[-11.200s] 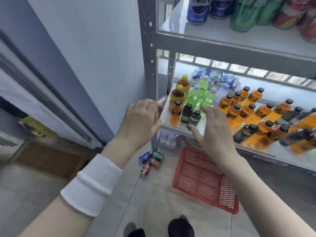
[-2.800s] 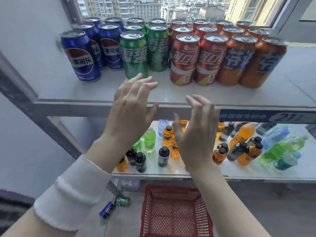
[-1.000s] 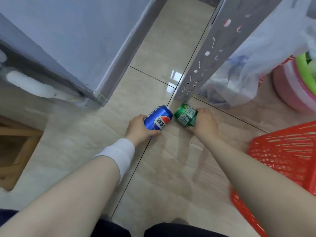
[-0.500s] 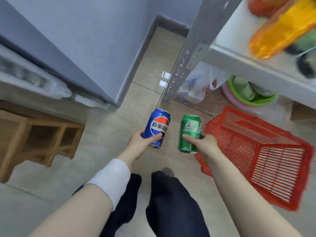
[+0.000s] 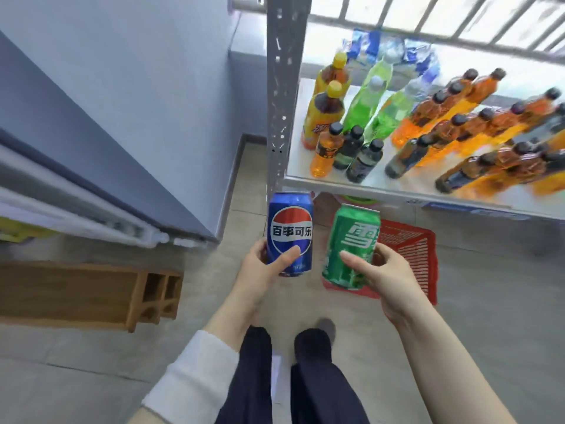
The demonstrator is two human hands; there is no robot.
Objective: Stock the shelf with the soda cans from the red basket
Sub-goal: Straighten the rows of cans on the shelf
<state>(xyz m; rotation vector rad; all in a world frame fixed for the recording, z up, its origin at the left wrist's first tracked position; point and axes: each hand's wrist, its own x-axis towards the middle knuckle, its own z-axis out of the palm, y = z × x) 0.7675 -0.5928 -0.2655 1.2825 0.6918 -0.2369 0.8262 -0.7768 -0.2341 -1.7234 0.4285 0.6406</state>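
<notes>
My left hand [image 5: 260,270] grips a blue Pepsi can [image 5: 289,228], held upright in the middle of the view. To its right, a green Sprite can [image 5: 351,243] stands upright in my right hand [image 5: 385,276]. Both cans hang just below the front edge of the grey metal shelf [image 5: 305,179]. The red basket [image 5: 412,249] lies on the floor behind the green can, partly hidden by it and my right hand; the part I see holds nothing.
The shelf's lower board carries several orange, green and dark drink bottles [image 5: 360,127]. Its perforated grey upright [image 5: 279,87] rises just above the blue can. A wooden bench [image 5: 91,292] stands at left below a blue wall. My legs [image 5: 290,377] are beneath.
I have stood up with both cans, lifting them from floor height to just under the shelf's lower board. The bottle shelf has come into full view.
</notes>
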